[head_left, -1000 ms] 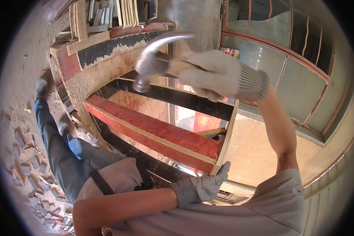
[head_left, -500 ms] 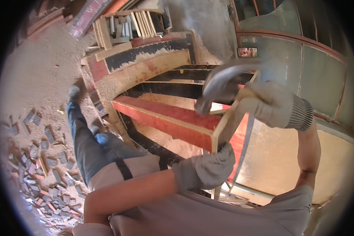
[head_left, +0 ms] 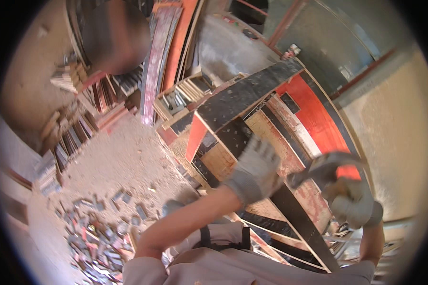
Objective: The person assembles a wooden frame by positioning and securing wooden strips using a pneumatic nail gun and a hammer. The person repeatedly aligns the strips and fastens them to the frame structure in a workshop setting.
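A claw hammer (head_left: pixel 329 167) is gripped in my right hand (head_left: pixel 354 203), its metal head in front of the fist, over the right part of a wooden frame (head_left: pixel 261 91). The frame is built of black and red boards with pale edges. My left hand (head_left: pixel 257 172), in a grey knit glove, has its fingers stretched over the frame's dark middle board; whether it presses on the wood is hard to tell. A red panel (head_left: pixel 311 111) lines the frame's far right side. Both gloves are slightly blurred.
A wooden box (head_left: pixel 183 97) of strips and metal pieces stands beyond the frame. Long boards (head_left: pixel 162 57) lean behind it. Several offcuts (head_left: pixel 97 237) litter the sandy floor at lower left, and stacked wood (head_left: pixel 73 135) lies farther left. A pale panel (head_left: pixel 390 137) stands at right.
The frame now stands turned, with its long black side on top. My left hand has left the red board's end and lies over the dark board. The hammer has moved right and down.
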{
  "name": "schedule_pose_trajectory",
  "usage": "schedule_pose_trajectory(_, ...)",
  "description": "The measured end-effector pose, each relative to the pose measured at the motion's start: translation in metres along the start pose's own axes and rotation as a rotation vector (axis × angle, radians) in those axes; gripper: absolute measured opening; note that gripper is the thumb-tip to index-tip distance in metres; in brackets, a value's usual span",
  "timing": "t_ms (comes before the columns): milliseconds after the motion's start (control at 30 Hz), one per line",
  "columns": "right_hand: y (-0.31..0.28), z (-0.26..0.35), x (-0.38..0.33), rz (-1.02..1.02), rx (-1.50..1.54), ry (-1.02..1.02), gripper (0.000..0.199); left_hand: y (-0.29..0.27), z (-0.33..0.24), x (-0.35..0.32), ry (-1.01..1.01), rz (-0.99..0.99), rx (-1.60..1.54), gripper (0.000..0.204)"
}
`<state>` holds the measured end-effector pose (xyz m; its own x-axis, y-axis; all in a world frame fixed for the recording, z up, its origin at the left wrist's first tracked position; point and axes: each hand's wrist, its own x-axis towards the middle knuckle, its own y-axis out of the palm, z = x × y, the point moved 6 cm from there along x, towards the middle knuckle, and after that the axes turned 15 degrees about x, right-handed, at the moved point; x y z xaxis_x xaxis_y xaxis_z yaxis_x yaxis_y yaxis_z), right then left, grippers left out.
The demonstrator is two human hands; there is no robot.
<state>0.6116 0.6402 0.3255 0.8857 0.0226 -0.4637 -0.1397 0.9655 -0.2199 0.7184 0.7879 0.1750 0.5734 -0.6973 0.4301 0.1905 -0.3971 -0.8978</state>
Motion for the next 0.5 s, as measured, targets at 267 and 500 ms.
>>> schedule_pose_trajectory(267, 0.062, -0.269, -0.206, -0.166, 0.364, 0.497, 0.028, 0.02, -0.158, 0.006, 0.304, 0.456, -0.045, 0.049)
schedule_pose_trajectory(500, 0.161, -0.598, -0.344, -0.489, 0.381, 0.62, 0.027, 0.048, -0.139, -0.03, 0.643, 0.071, 0.325, 0.034)
